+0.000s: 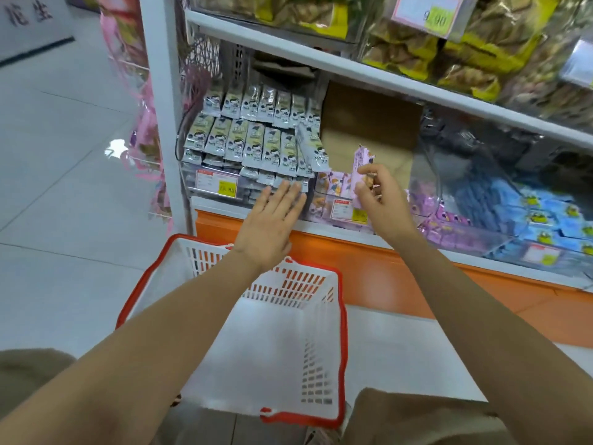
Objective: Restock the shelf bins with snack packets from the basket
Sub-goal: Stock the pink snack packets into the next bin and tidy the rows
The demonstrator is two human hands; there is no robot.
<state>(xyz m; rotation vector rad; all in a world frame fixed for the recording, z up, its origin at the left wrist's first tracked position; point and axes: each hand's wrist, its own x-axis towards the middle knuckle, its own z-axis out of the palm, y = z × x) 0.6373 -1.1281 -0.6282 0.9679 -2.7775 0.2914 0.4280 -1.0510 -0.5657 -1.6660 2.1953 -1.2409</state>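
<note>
My right hand (377,194) grips a pink snack packet (361,162) upright, just above the clear bin (324,216) of pink packets on the low shelf. My left hand (271,223) is flat with straight fingers, its fingertips touching the lower edge of the grey-green packets (256,146) stacked in rows in the bin to the left. The white basket with a red rim (340,316) stands on the floor below my arms; its inside shows no packets.
A brown cardboard box (369,136) sits behind the pink packets. Purple and blue packets (539,220) fill clear bins to the right. Yellow-brown bags (465,49) crowd the upper shelf. An orange base (385,268) runs under the shelf. Pink goods (147,133) hang at the shelf's left end.
</note>
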